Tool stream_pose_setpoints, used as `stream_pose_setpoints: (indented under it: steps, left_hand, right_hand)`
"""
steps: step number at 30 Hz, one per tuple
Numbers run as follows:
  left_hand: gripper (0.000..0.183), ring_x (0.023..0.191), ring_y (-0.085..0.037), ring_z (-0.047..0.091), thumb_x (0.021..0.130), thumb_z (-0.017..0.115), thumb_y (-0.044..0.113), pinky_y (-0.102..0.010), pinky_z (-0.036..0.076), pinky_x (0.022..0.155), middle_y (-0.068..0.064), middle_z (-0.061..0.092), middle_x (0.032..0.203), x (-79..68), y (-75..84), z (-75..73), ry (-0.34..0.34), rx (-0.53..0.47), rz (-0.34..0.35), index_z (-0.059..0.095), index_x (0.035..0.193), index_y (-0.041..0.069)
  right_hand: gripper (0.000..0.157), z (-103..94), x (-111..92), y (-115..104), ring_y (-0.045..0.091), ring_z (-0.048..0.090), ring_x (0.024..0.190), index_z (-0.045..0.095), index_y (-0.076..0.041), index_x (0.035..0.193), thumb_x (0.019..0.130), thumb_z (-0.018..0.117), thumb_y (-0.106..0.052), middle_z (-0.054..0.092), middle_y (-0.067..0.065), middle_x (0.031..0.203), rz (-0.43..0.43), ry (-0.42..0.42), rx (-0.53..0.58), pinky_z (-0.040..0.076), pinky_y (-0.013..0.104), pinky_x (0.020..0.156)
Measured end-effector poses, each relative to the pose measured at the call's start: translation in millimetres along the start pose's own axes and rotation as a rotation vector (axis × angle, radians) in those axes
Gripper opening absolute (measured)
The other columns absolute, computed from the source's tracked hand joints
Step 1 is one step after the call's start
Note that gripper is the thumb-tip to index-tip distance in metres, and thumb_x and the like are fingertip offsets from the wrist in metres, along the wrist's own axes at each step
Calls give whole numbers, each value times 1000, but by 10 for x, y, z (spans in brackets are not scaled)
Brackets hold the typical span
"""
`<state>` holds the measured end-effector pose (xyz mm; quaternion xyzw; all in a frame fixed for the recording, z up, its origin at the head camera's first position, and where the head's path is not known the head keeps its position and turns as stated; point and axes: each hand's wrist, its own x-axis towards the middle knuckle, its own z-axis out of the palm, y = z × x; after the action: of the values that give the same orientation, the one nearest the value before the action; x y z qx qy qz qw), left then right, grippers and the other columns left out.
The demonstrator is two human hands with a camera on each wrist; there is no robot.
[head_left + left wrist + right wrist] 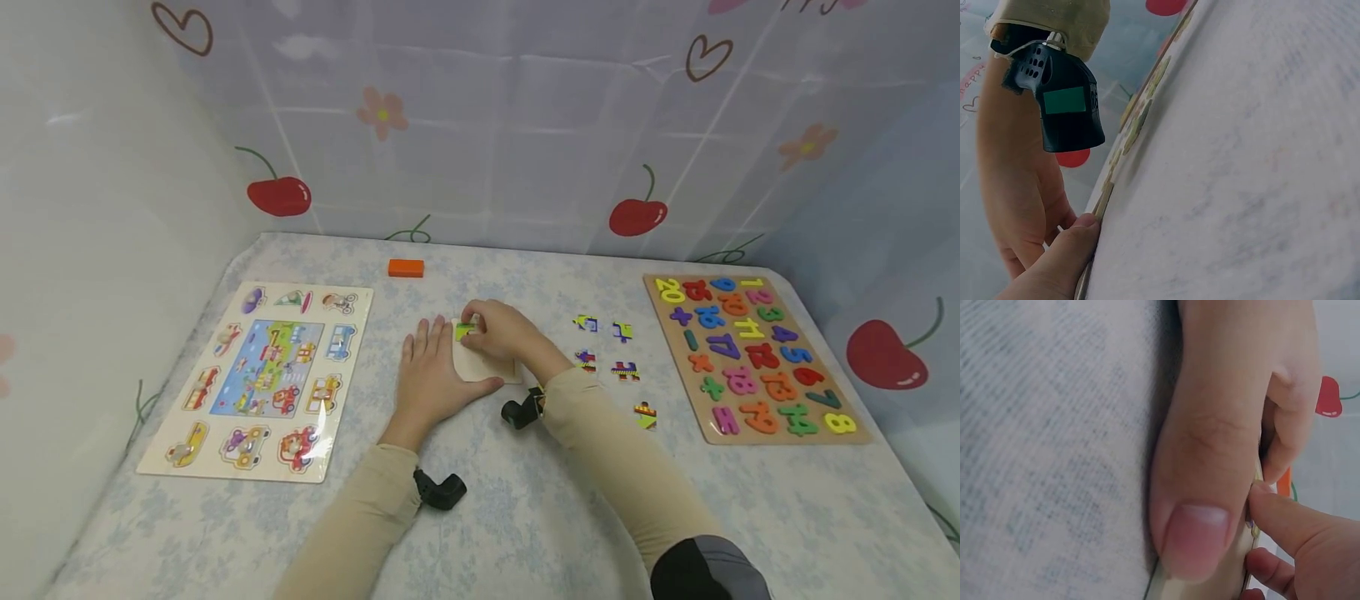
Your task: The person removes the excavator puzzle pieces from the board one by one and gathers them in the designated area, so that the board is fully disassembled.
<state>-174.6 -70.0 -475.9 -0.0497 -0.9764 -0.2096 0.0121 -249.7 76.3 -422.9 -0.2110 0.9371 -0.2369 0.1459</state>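
A small pale wooden puzzle board [474, 365] lies at the middle of the table. My left hand [433, 379] rests flat along its left side, fingers straight, thumb across its near edge. With thumb and forefinger my right hand [501, 329] pinches a yellow-green jigsaw piece [464, 331] at the board's far left corner. That piece is partly covered by the fingers. The left thumb [1200, 487] looms large in the right wrist view, with the right fingers [1285, 522] beyond it. From the left wrist view, the left thumb [1069, 250] touches the board's edge.
Several loose jigsaw pieces [625, 371] lie right of the right hand. A picture puzzle board with vehicles [343, 329] is at the left, a number board [712, 429] at the right. An orange block [406, 268] sits near the table's far edge.
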Motion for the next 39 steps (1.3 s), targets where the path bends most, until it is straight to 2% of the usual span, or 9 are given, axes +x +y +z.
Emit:
stream_pose_setpoints:
  steps: [7,10,15,21,28,32,39]
  left_hand:
    - [130,156,-30,6,65,52,94,-50,5,126,-8,17,167,1,17,-11,0,-2,-1,21,159,9]
    - [131,156,-30,6,65,51,94,-50,5,127,-8,17,167,-6,17,-12,-5,2,-3,21,159,9]
    - [131,156,-30,6,64,51,95,-50,4,127,-8,17,167,-2,6,-3,-3,11,-5,21,159,9]
    - [131,156,-30,6,64,53,94,-50,4,126,-8,17,167,3,2,7,0,1,-3,21,159,9]
    - [131,156,-30,7,63,54,93,-50,6,126,-8,19,167,1,-19,24,13,-7,-5,21,158,10]
    - [131,156,-29,8,63,54,94,-50,6,126,-7,19,167,2,-28,31,17,-12,-9,21,159,11]
    - [131,156,-28,8,62,55,93,-50,7,126,-6,18,167,2,-15,38,20,-19,-9,21,159,12]
  right_hand:
    - [28,-7,-4,19,18,51,80,62,-12,113,92,71,-29,57,5,92,2,-8,12,42,29,69]
    - [29,-4,-9,30,17,52,87,62,-11,107,89,75,-30,58,4,97,2,-16,24,45,30,78]
    - [30,8,-31,56,17,56,96,61,-12,104,85,79,-28,62,2,103,18,-13,111,48,32,89]
    - [29,-6,-84,96,18,56,91,63,-13,107,85,79,-24,60,3,97,-9,15,178,48,31,83]
    - [15,-62,-189,210,19,59,89,59,-18,101,92,71,-19,63,3,105,-35,56,231,52,29,73]
    - [15,-168,-264,325,21,61,87,59,-18,107,95,67,-22,65,6,109,-1,72,269,52,30,68]
    - [20,-416,-379,656,26,58,90,58,-15,114,97,64,-24,63,10,111,181,177,251,48,35,72]
